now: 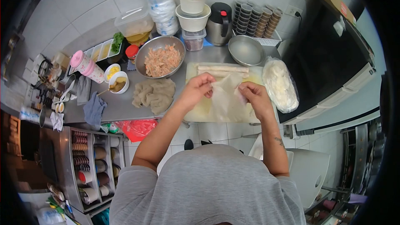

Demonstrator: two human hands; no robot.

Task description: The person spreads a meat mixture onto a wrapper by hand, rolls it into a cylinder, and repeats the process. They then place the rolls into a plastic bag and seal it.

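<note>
Between my two hands hangs a thin, pale spring roll wrapper (227,98) over the cutting board (196,110). My left hand (199,89) pinches its upper left corner, and my right hand (256,96) pinches the upper right side. Behind it, long rolled pieces (223,69) lie side by side at the far end of the board. A steel bowl of minced filling (162,60) stands to the left of the board. Right of my right hand is a plastic bag of white wrappers (280,85). A shallow metal bowl (246,51) sits behind the board's right end.
A crumpled brown cloth (154,96) lies left of the board. Small white bowls (119,82), a pink-lidded tumbler (86,66) and a blue cloth (95,109) are farther left. Stacked tubs (192,18), a steel jug (219,24) and lidded cups (256,18) line the wall. A black-fronted appliance (325,58) stands right.
</note>
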